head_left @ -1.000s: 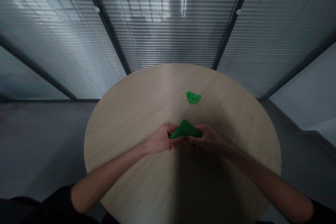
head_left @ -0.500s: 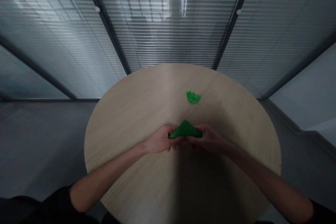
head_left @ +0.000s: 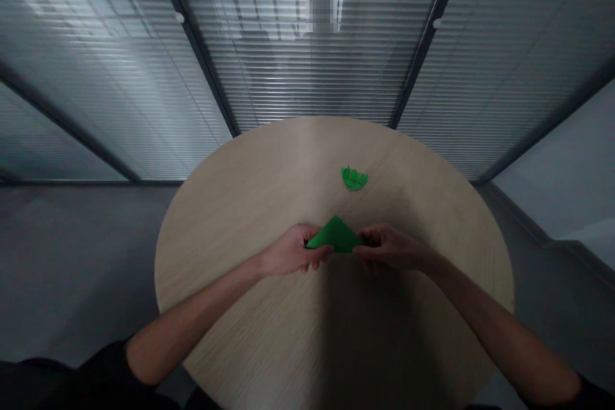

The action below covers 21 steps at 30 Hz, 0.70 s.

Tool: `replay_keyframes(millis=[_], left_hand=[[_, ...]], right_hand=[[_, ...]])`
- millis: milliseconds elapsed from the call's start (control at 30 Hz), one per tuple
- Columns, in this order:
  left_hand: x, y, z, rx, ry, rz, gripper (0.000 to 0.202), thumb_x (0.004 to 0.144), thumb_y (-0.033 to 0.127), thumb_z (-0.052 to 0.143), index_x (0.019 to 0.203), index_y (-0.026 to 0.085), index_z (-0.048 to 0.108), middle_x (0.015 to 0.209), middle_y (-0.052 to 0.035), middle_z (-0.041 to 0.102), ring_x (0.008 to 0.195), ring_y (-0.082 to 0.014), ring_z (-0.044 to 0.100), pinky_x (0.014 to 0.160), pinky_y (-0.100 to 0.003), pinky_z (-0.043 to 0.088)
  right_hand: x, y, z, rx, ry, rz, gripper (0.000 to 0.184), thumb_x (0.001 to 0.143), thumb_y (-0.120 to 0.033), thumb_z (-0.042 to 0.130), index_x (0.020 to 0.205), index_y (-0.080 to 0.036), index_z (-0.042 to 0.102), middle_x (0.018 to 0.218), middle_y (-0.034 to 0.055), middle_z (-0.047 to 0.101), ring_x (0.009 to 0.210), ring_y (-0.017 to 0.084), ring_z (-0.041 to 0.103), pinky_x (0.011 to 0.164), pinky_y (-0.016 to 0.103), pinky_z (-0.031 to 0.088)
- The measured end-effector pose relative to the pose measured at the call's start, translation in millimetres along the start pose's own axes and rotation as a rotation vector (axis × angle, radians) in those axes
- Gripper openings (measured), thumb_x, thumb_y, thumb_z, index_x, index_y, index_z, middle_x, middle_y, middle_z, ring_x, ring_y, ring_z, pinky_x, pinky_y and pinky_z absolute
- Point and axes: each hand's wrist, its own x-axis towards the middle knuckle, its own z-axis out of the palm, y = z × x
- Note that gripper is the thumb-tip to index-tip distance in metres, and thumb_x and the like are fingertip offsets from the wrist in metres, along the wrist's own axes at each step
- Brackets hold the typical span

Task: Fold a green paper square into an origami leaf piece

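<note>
A green sheet of paper [head_left: 337, 236], folded into a triangle with its peak pointing away from me, is held between my two hands just above the table. My left hand [head_left: 294, 250] pinches its left corner, thumb along the lower edge. At the right corner, my right hand [head_left: 390, 248] grips the paper between thumb and fingers. Some fingertips of both hands are hidden behind the sheet. Beyond it lies a small crumpled-looking green piece [head_left: 354, 179] with a jagged upper edge, apart from both hands.
The round wooden table [head_left: 250, 179] has its far edge close to a glass partition with blinds [head_left: 307, 90]. Dark frame posts divide the glass. A grey floor [head_left: 86, 256] shows on both sides, and my shadow falls across the table's near part.
My right hand has slid outward to the right along the paper's lower edge, widening the gap between my thumbs. The folded paper and my left hand have shifted slightly left and away from me.
</note>
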Motion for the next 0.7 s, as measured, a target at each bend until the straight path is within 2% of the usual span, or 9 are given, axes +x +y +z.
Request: replay_keyframes(millis=[200,467,567,633,700], left_hand=[[-1,0,-1.8,-0.004,-0.008,-0.004,0.030,0.093,0.043,0.064,0.080,0.016,0.060,0.064,0.0024,0.061,0.049,-0.0069,0.052,0.042,-0.015,0.042],[-3,-1,-5.0,-0.010,0.007,-0.002,0.032,0.092,0.044,0.065,0.078,0.016,0.060,0.061,0.0029,0.060,0.047,-0.0072,0.052,0.043,-0.017,0.043],[-1,-2,-4.6,-0.021,0.009,0.001,0.032,0.092,0.045,0.065,0.079,0.016,0.060,0.062,0.0025,0.061,0.048,-0.0078,0.053,0.043,-0.017,0.043],[0,-2,-2.9,-0.019,0.004,-0.005,0.032,0.092,0.045,0.066,0.079,0.016,0.060,0.062,0.0024,0.061,0.049,-0.0080,0.054,0.043,-0.017,0.043],[1,-1,-0.7,-0.014,0.002,-0.008,0.031,0.092,0.044,0.065,0.079,0.017,0.059,0.062,0.0025,0.061,0.049,-0.0083,0.054,0.043,-0.017,0.043]], right_hand=[[-2,3,-13,-0.001,-0.032,0.017,0.031,0.084,-0.048,0.074,0.081,-0.018,0.065,0.062,-0.0013,0.068,0.050,0.010,0.059,0.047,0.020,0.042],[-9,7,-32,0.000,-0.016,0.030,0.035,0.084,-0.053,0.075,0.084,-0.019,0.066,0.065,-0.0006,0.067,0.054,0.012,0.061,0.050,0.022,0.047],[-7,1,-27,0.049,0.107,0.001,0.045,0.081,-0.059,0.076,0.098,-0.019,0.066,0.078,0.0012,0.070,0.059,0.012,0.063,0.052,0.022,0.049],[-5,-5,-17,0.050,0.132,-0.004,0.055,0.078,-0.062,0.078,0.109,-0.018,0.068,0.081,0.0016,0.069,0.060,0.012,0.063,0.053,0.022,0.051],[-3,-11,-4,0.032,0.108,-0.021,0.056,0.079,-0.062,0.077,0.112,-0.018,0.068,0.083,0.0023,0.069,0.060,0.011,0.062,0.051,0.021,0.049]])
